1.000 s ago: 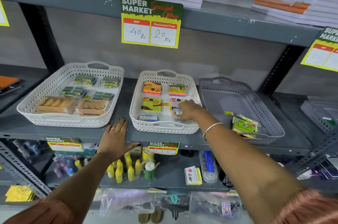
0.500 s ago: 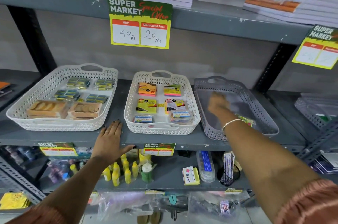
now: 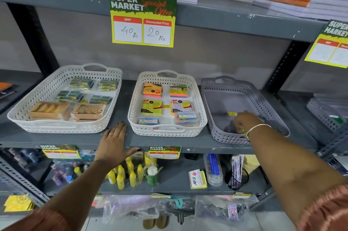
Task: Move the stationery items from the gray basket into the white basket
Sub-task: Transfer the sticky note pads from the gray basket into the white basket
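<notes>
While the big gray shelf (image 3: 120,142) holds three baskets in a row, the job looks close to its end. The largest basket, the wide white basket on the left (image 3: 20,115), has dark little packs and flat tan packs in it, and I think it is not part of this job. The white basket in the middle (image 3: 131,117) is the one being filled. It has sticky note pads (image 3: 152,89) in orange, pink and yellow at the back and middle, and two small clear boxes (image 3: 186,117) at the front. The gray basket (image 3: 271,102) sits just beside it on the right, and most of its floor is bare. A tiny yellow sticker (image 3: 232,114) lies on that floor. The right hand (image 3: 243,120) is down in the front part of the gray basket, with its fingers curled over something. A bit of green and yellow peeks out under it, so some stationery is left there, but the hand hides how much. I cannot tell if its grip has closed on the thing or only rests on it. The left hand (image 3: 113,141) lies flat on the shelf edge between the two white baskets, fingers spread, holding nothing. What is left, I guess, is to lift out that last bit and set it in the middle basket.
</notes>
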